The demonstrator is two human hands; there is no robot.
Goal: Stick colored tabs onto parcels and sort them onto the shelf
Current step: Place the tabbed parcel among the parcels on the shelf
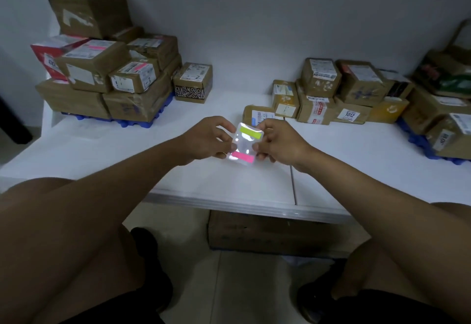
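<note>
I hold a small glossy sheet of tabs [244, 144] above the white shelf [178, 170], with a green tab at its top and a pink tab at its bottom. My left hand [209, 137] grips its left edge. My right hand [276, 142] pinches its right edge, fingers near the green tab. Just behind the sheet lies a small brown parcel [257, 114] with a white label. A stack of parcels [107, 68] stands at the back left, some bearing pink tabs. Another group of parcels [339, 94] sits at the back right.
A lone patterned box [193, 82] stands right of the left stack. Blue trays [122, 121] lie under both piles. More boxes [443, 109] crowd the far right. A cardboard box [267, 232] sits on the floor under the shelf, between my knees.
</note>
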